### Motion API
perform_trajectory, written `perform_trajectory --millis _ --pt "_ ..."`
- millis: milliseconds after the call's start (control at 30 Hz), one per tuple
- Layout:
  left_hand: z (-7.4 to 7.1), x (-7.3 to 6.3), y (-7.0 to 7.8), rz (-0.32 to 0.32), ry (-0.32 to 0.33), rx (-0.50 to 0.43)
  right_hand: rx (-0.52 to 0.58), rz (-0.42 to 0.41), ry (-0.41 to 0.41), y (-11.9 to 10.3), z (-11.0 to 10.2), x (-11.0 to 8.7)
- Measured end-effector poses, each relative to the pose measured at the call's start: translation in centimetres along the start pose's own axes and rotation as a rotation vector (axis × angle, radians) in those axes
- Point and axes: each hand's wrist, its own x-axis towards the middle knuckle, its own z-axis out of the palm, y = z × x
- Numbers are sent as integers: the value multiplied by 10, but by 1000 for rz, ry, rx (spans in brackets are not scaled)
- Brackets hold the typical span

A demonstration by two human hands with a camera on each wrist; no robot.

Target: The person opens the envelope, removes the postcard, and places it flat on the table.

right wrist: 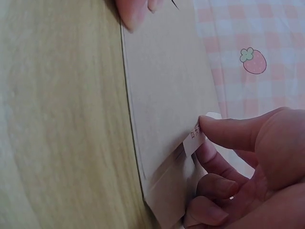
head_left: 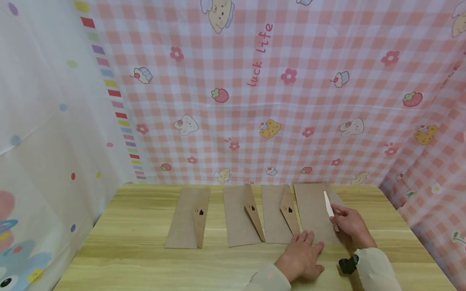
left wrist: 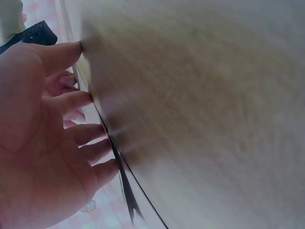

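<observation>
My right hand (head_left: 351, 222) pinches a narrow white paper slip (head_left: 328, 205) between thumb and fingers, over the flap side of the rightmost brown envelope (head_left: 310, 212). In the right wrist view, red print shows on the slip (right wrist: 192, 138), close to the envelope's (right wrist: 164, 81) fold; whether its end lies inside the envelope, I cannot tell. My left hand (head_left: 301, 256) rests palm down with fingers spread, fingertips at the near edge between this envelope and its neighbour. The left wrist view shows that hand (left wrist: 52, 129) with its fingertips against the tabletop.
Three more brown envelopes lie to the left: one beside it (head_left: 274, 218), a second (head_left: 238, 220) and a farther one (head_left: 185, 220), flaps folded over with a small dark mark. A black wrist camera (head_left: 348, 264) sits at the right sleeve. Printed cloth (head_left: 233, 101) hangs behind the wooden table (head_left: 138, 226).
</observation>
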Motion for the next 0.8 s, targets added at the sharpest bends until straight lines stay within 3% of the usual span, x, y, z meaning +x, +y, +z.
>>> perform_trajectory --millis 367,800 --pt "0 2 0 -4 -26 -4 -23 -67 14 2 -1 0" --pt "0 1 1 -4 -20 41 -40 -37 23 4 -3 1"
